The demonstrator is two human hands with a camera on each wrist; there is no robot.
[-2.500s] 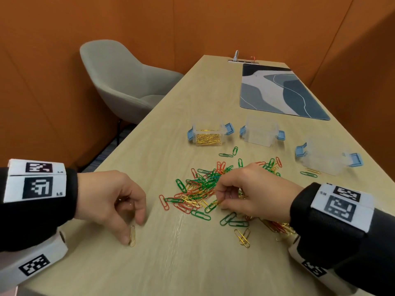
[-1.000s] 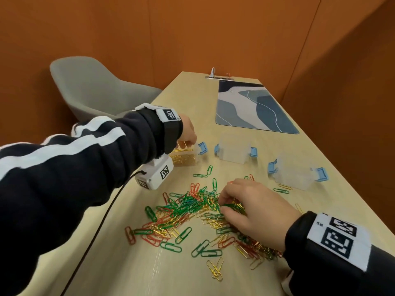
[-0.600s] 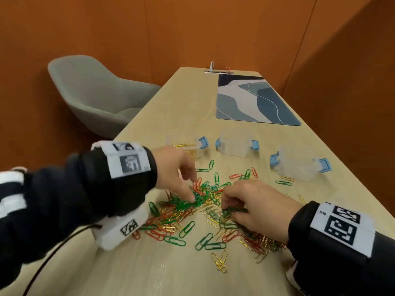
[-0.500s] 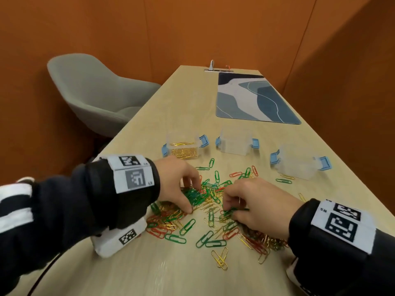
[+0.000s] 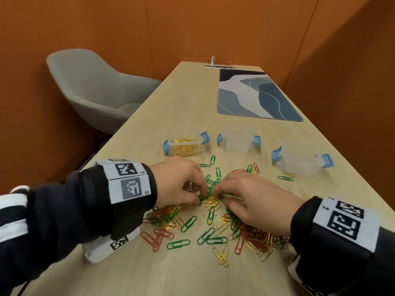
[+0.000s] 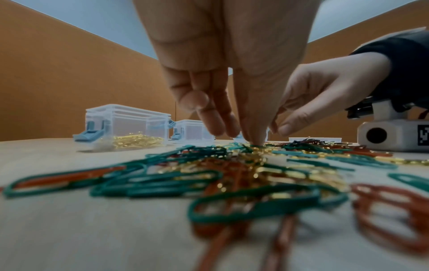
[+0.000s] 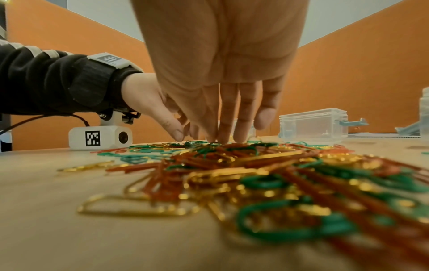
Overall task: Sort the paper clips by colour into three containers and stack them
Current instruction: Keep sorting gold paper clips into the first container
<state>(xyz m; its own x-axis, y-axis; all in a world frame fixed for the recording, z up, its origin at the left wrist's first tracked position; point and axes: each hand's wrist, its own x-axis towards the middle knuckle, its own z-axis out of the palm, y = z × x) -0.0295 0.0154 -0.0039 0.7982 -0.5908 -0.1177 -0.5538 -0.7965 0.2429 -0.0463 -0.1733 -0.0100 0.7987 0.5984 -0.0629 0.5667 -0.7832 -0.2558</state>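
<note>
A mixed pile of green, red and gold paper clips [image 5: 205,221] lies on the wooden table [image 5: 149,274]. Behind it stand three clear containers with blue latches. The left one [image 5: 184,144] holds gold clips; the middle one [image 5: 237,138] and the right one [image 5: 299,161] look empty. My left hand [image 5: 202,196] reaches into the pile's middle and pinches gold clips [image 6: 255,152] between thumb and fingers. My right hand [image 5: 218,194] is curled over the pile opposite, with green clips [image 5: 233,194] under its fingers. In the right wrist view its fingertips [image 7: 223,140] touch the pile.
A grey chair [image 5: 96,92] stands left of the table. A blue patterned mat [image 5: 256,97] lies at the far end. Stray clips [image 5: 286,177] lie beside the right container. The wrist camera boxes [image 5: 106,246] rest on the table under each forearm.
My left hand has come back from the gold container to the pile and now meets the right hand at its middle. The right hand has stayed on the pile.
</note>
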